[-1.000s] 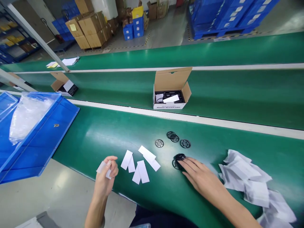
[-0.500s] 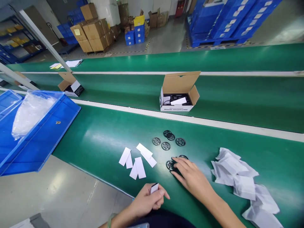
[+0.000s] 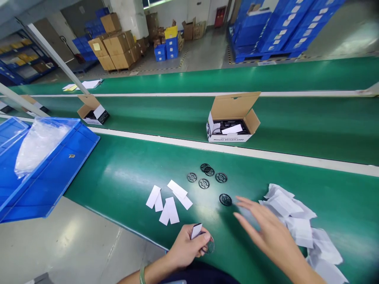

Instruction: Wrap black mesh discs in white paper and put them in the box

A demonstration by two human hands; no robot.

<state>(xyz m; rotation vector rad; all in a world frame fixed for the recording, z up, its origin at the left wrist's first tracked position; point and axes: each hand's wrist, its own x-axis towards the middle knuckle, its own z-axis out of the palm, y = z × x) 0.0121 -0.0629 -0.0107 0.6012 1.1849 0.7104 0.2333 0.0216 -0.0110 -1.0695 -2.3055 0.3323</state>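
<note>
My left hand is closed near the front edge of the green belt, pinching a small white slip together with a black round grille disc. My right hand hovers over the belt with fingers stretched out and apart, holding nothing. It is between a lone black disc and a heap of crumpled white papers. Several more black discs lie further back. A few white slips are fanned out to the left of my hands.
An open cardboard box with dark parts and a white card rides the middle belt; another open box sits further left. A blue plastic crate with a clear bag overhangs at left. Stacked cartons and blue crates stand in the background.
My right hand lifted off the discs and moved right toward the papers, leaving one disc lying there. My left hand now holds a black disc along with the slip. The boxes drifted right.
</note>
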